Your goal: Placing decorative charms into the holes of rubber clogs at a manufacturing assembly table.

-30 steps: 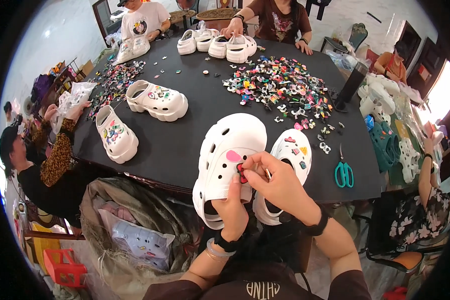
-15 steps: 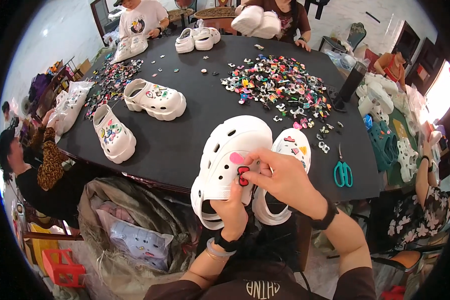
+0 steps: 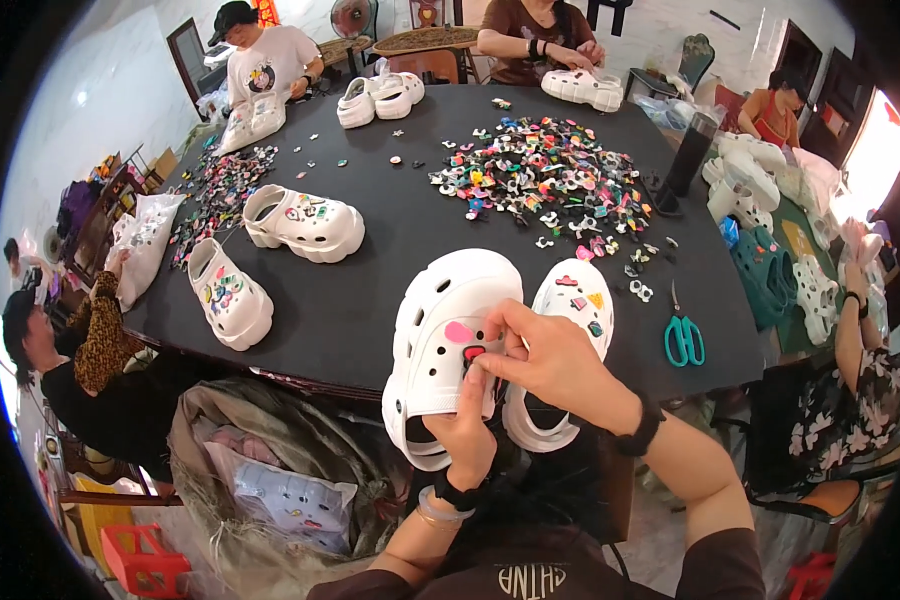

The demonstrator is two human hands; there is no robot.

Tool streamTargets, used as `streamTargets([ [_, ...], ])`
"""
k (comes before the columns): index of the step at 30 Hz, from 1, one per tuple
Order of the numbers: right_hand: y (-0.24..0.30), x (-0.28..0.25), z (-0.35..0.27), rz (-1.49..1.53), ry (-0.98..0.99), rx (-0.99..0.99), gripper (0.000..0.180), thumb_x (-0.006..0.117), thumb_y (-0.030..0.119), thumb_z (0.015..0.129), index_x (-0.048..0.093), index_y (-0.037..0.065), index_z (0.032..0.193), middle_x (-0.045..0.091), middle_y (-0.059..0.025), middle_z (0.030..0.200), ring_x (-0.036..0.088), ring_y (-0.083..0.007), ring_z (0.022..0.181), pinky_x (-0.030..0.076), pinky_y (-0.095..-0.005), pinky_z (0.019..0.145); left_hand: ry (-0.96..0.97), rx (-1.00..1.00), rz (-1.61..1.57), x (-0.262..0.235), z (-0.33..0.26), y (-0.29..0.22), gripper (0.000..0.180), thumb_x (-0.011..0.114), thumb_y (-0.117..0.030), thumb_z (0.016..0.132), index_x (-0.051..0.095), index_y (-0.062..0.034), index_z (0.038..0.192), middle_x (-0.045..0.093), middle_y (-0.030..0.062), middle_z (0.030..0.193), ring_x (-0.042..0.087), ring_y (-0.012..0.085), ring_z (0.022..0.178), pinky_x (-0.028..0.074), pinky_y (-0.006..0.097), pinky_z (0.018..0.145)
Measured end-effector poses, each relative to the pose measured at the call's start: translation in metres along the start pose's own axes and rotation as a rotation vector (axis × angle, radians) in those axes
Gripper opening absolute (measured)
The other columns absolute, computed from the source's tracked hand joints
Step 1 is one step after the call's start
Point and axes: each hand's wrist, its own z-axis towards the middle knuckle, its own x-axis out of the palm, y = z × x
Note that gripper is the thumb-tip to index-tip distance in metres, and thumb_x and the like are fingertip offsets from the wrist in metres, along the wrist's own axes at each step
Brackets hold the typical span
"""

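Observation:
My left hand (image 3: 462,442) grips a white clog (image 3: 440,300) by its heel side and holds it up at the table's near edge, toe pointing away. A pink charm (image 3: 458,332) sits on the clog's upper among its holes. Just below it, a red charm with a black outline (image 3: 473,353) is pinched in the fingers of my right hand (image 3: 565,365), against the shoe; my left thumb is next to it. How far the charm is seated in a hole is hidden. Right beside stands another white clog (image 3: 570,300) with several colourful charms on its toe.
A large heap of charms (image 3: 550,170) lies on the dark table (image 3: 370,310), a smaller heap (image 3: 220,190) at left. Two decorated clogs (image 3: 305,222) stand left of centre. Teal-handled scissors (image 3: 684,340) lie at right, near a black cylinder (image 3: 690,155). Co-workers sit around the table.
The red charm in my right fingers has tilted and shifted slightly left and up on the clog. Across the table, a co-worker has lowered a pair of white clogs to the tabletop.

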Motion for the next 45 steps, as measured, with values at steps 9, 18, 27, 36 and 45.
streamTargets([
  [9, -0.005, -0.001, -0.003, -0.047, 0.008, 0.017, 0.019, 0.060, 0.023, 0.078, 0.055, 0.011, 0.090, 0.053, -0.0035, 0.060, 0.055, -0.0210, 0.055, 0.039, -0.0345, 0.049, -0.027, 0.000, 0.020, 0.003, -0.001, 0.004, 0.028, 0.051, -0.003, 0.087, 0.049, 0.0071, 0.113, 0.058, 0.0123, 0.106, 0.059, 0.0162, 0.091, 0.048, 0.027, 0.077],
  [18, -0.017, 0.010, -0.006, -0.355, -0.083, -0.412, 0.027, 0.057, 0.012, 0.078, 0.062, 0.021, 0.103, 0.055, -0.0002, 0.079, 0.060, -0.0166, 0.065, 0.046, -0.0291, 0.049, -0.056, -0.066, 0.025, -0.001, 0.005, -0.004, 0.025, 0.053, -0.002, 0.087, 0.052, 0.0097, 0.109, 0.059, 0.0115, 0.104, 0.058, 0.0155, 0.091, 0.048, 0.026, 0.077],
  [27, -0.013, 0.001, 0.005, -0.558, -0.074, -0.570, 0.033, 0.063, 0.009, 0.069, 0.057, 0.016, 0.102, 0.052, -0.0021, 0.073, 0.060, -0.0187, 0.067, 0.046, -0.0292, 0.049, -0.063, -0.061, 0.045, 0.001, 0.009, 0.003, 0.029, 0.049, -0.006, 0.089, 0.049, 0.0050, 0.116, 0.057, 0.0102, 0.110, 0.059, 0.0168, 0.095, 0.050, 0.026, 0.076],
  [36, -0.003, -0.012, 0.017, -0.677, 0.077, -0.544, 0.021, 0.060, 0.008, 0.071, 0.053, 0.005, 0.090, 0.058, -0.0073, 0.073, 0.061, -0.0247, 0.064, 0.046, -0.0342, 0.048, 0.051, -0.111, 0.082, -0.001, 0.009, -0.004, 0.032, 0.053, -0.013, 0.090, 0.049, 0.0041, 0.117, 0.057, 0.0095, 0.110, 0.058, 0.0147, 0.093, 0.049, 0.026, 0.073],
  [45, -0.003, -0.011, 0.020, -0.486, 0.146, -0.329, 0.016, 0.059, 0.015, 0.073, 0.060, 0.007, 0.087, 0.062, -0.0076, 0.070, 0.062, -0.0246, 0.068, 0.047, -0.0371, 0.054, -0.021, -0.154, 0.012, -0.001, 0.006, 0.000, 0.031, 0.052, -0.015, 0.091, 0.050, 0.0047, 0.115, 0.058, 0.0086, 0.106, 0.058, 0.0127, 0.089, 0.048, 0.025, 0.071],
])
